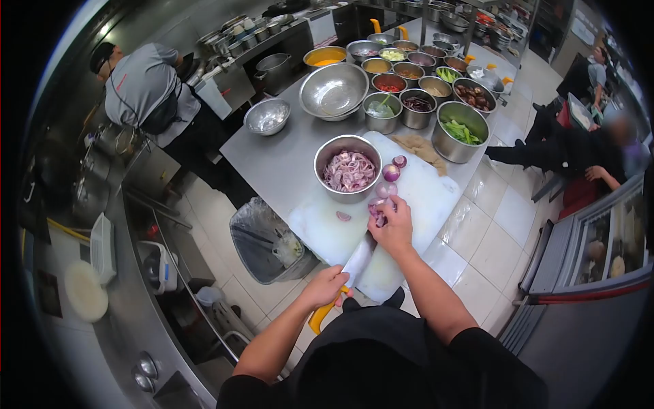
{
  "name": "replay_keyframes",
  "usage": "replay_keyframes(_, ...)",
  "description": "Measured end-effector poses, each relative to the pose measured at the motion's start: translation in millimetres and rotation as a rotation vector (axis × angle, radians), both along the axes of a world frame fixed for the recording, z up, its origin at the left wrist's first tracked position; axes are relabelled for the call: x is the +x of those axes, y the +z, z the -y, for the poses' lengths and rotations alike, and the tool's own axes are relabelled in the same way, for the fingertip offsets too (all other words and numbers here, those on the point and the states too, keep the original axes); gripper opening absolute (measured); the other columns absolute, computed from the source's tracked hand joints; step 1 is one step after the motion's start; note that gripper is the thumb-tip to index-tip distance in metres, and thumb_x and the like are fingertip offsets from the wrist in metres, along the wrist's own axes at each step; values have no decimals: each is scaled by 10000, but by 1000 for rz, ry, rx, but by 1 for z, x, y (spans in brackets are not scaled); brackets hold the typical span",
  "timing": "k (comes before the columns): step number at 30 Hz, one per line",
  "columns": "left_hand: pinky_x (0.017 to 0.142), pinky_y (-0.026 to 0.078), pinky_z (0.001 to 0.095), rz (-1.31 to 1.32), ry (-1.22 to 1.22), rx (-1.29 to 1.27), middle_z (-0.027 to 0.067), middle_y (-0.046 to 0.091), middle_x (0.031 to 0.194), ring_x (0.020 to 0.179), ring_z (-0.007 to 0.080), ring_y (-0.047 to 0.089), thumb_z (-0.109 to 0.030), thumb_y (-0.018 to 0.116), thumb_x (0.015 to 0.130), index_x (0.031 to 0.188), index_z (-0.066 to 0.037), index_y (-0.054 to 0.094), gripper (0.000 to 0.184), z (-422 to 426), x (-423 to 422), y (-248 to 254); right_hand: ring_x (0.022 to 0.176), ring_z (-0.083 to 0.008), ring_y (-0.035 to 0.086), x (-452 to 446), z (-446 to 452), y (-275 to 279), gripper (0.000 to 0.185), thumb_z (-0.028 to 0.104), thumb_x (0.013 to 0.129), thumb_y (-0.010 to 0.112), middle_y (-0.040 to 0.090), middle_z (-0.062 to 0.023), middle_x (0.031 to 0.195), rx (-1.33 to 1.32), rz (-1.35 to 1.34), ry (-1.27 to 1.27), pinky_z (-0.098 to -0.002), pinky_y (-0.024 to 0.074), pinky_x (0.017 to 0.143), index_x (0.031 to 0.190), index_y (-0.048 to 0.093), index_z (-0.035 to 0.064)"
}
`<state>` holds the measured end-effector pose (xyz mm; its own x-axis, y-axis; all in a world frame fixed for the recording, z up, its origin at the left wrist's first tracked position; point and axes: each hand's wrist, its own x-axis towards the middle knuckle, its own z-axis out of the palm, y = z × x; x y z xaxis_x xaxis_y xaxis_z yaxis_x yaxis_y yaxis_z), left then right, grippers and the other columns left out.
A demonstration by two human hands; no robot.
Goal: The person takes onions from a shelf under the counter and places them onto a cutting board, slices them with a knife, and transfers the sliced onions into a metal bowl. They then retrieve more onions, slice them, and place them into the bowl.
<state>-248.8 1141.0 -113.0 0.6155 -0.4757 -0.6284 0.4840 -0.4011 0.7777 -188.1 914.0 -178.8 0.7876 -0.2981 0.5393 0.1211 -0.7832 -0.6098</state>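
Note:
My left hand (pixel 325 286) is closed round the yellow handle of a kitchen knife (pixel 359 262), whose broad blade lies low over the white cutting board (pixel 428 215). The fingers of my right hand (pixel 394 228) are curled on pieces of red onion (pixel 376 210), partly hidden under them. Just beyond those fingers sits a paler onion (pixel 385 189), with a purple onion (pixel 390 173) behind it. A steel bowl (pixel 351 198) full of sliced red onion stands at the board's left side. One loose onion piece (pixel 343 216) lies in front of the bowl.
Several steel pots of ingredients, among them a pot of green vegetables (pixel 460 151), crowd the table's far side. A folded brown cloth (pixel 421 151) touches the board. A lined waste bin (pixel 262 252) stands below left. A co-worker (pixel 150 85) works at the left; other people are at right.

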Motion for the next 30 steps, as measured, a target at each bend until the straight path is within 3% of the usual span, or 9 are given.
replay_keyframes(5,490,479,293,97,-93,11,128,701,822,483,142,576,-217,474,1021,1033,28,558,259,17,7,24,1083,-400,584,5,9,7,261,98,706,773,575,-206,1235,139,150,5,-468,508,923,957,702,100)
replay_keyframes(11,525,495,285,137,50,-66,117,708,861,510,134,571,-208,476,1037,1103,24,550,253,10,5,93,1125,-389,589,49,0,106,265,73,708,779,593,-201,1232,69,290,225,-460,510,943,962,705,78)
replay_keyframes(17,540,504,287,76,137,-41,123,713,879,539,141,601,-191,469,1017,1140,38,558,274,-41,-6,106,1332,-473,476,143,-5,110,511,400,834,773,524,-249,1448,-173,-308,476,-492,406,1112,1260,704,127)
replay_keyframes(18,540,504,284,59,141,-34,121,712,879,541,140,599,-187,468,1015,1140,37,561,273,-47,-11,104,1431,-470,381,138,-7,117,612,512,911,680,460,-250,1525,-236,-413,451,-473,341,1170,1380,631,121)
replay_keyframes(21,539,504,276,11,178,-86,118,710,876,541,138,594,-182,470,1013,1134,36,569,268,-59,-23,94,1417,-423,436,148,-3,117,528,448,964,634,491,-243,1502,114,-352,585,-438,379,1148,1353,642,91)
replay_keyframes(22,538,504,274,0,195,-115,116,709,875,541,138,591,-182,471,1014,1132,35,572,267,-62,-24,89,1169,-318,660,150,1,116,420,365,1001,606,673,-215,1274,152,-211,559,-384,502,990,1265,682,47)
replay_keyframes(25,537,503,273,-4,211,-197,110,703,863,533,136,582,-184,479,1016,1124,31,576,260,-73,-31,74,850,-199,695,119,14,146,315,292,992,637,740,-131,983,342,-104,363,-323,537,784,1118,720,16)
replay_keyframes(27,536,502,274,-41,228,-158,107,699,858,531,139,580,-185,482,1020,1110,27,576,249,-86,-42,74,730,-113,607,96,37,127,237,223,979,661,693,-76,799,420,-12,365,-293,500,694,1014,713,-5)
replay_keyframes(30,535,498,274,-83,266,-109,101,694,851,529,143,577,-182,482,1023,1090,19,576,231,-106,-56,63,822,-213,675,48,59,102,225,207,958,677,720,-143,924,272,-216,305,-342,529,747,1017,717,-7)
